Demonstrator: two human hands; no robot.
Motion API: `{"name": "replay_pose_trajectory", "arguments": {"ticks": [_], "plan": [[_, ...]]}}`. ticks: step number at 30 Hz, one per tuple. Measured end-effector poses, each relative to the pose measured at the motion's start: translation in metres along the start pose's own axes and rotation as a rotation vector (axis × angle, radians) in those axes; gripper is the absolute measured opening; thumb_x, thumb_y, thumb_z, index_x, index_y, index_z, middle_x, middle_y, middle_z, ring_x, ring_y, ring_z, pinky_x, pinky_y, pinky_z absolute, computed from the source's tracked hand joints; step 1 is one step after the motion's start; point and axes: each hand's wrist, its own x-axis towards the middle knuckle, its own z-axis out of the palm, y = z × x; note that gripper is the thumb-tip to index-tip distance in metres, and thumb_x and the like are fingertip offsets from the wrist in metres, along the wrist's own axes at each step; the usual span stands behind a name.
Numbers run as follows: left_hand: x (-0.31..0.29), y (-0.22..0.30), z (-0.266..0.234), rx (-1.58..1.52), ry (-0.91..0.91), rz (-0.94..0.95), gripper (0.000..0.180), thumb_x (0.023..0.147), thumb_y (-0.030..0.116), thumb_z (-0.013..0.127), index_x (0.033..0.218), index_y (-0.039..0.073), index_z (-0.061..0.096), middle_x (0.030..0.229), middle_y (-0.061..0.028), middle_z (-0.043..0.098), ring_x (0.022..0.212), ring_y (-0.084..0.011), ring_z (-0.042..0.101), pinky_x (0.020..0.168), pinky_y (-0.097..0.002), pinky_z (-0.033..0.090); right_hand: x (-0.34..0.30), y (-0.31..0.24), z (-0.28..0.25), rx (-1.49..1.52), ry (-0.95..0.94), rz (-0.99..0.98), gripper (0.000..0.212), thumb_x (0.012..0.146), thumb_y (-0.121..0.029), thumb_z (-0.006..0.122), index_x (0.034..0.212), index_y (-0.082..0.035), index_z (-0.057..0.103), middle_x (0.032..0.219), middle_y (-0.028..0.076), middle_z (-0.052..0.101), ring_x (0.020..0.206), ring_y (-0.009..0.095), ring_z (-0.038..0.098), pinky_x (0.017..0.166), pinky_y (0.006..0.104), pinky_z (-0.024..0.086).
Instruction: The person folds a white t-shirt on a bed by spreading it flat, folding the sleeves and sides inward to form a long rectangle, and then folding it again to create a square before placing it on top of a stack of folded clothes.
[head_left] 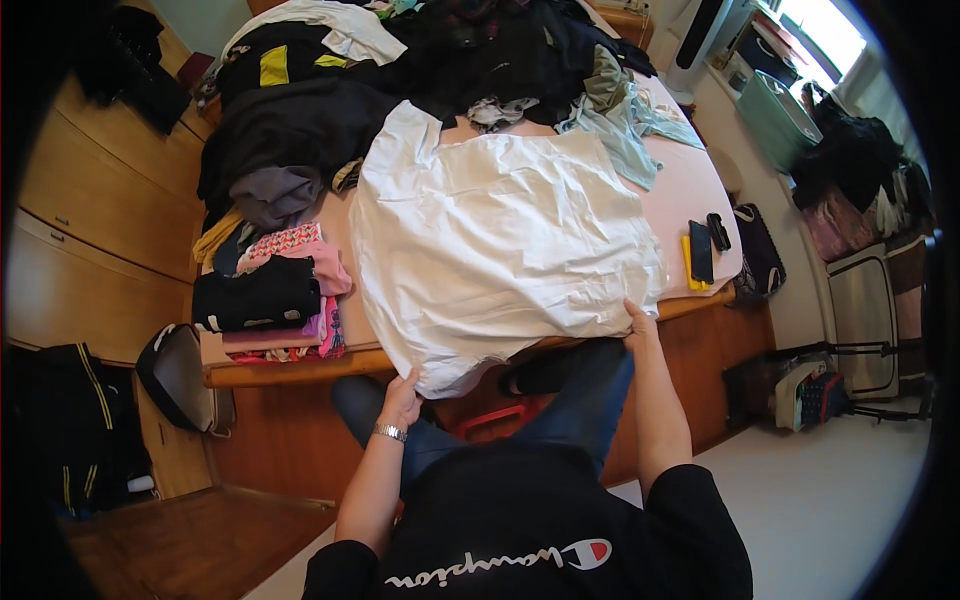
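A white T-shirt (500, 235) lies spread and wrinkled across the near part of the bed, one sleeve pointing to the far left. My left hand (402, 398), with a metal-band watch at its wrist, is closed on the shirt's near left corner, which hangs past the bed's edge. At the near right corner my right hand (640, 322) pinches the cloth by the bed's wooden edge. Both hands' fingertips are partly hidden by the fabric.
Left of the shirt sits a stack of folded clothes (262, 295). Dark garments (300, 125) heap up at the far side. Light blue clothing (640, 135) lies at the far right. A phone (701, 252) and a yellow item (687, 262) rest near the right corner.
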Motion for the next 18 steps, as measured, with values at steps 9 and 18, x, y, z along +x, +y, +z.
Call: {"name": "replay_pose_trajectory", "arguments": {"ticks": [9, 18], "plan": [[-0.003, -0.018, -0.019, 0.078, 0.351, 0.357, 0.036, 0.107, 0.025, 0.037, 0.118, -0.004, 0.054, 0.111, -0.0138, 0.065, 0.098, -0.0205, 0.063, 0.085, -0.0325, 0.051, 0.002, -0.018, -0.019, 0.159, 0.1, -0.053, 0.048, 0.095, -0.008, 0.057, 0.139, 0.005, 0.042, 0.135, 0.021, 0.054, 0.12, 0.035, 0.057, 0.103, 0.0481, 0.048], [-0.002, -0.027, -0.037, -0.078, 0.381, 0.322, 0.031, 0.104, 0.024, 0.043, 0.114, -0.001, 0.059, 0.109, -0.0115, 0.065, 0.097, -0.0198, 0.062, 0.086, -0.0328, 0.049, -0.026, -0.003, 0.001, -0.966, 0.97, -0.612, 0.06, 0.083, -0.022, 0.071, 0.129, 0.009, 0.048, 0.124, 0.022, 0.057, 0.111, 0.038, 0.058, 0.098, 0.0469, 0.046]]}}
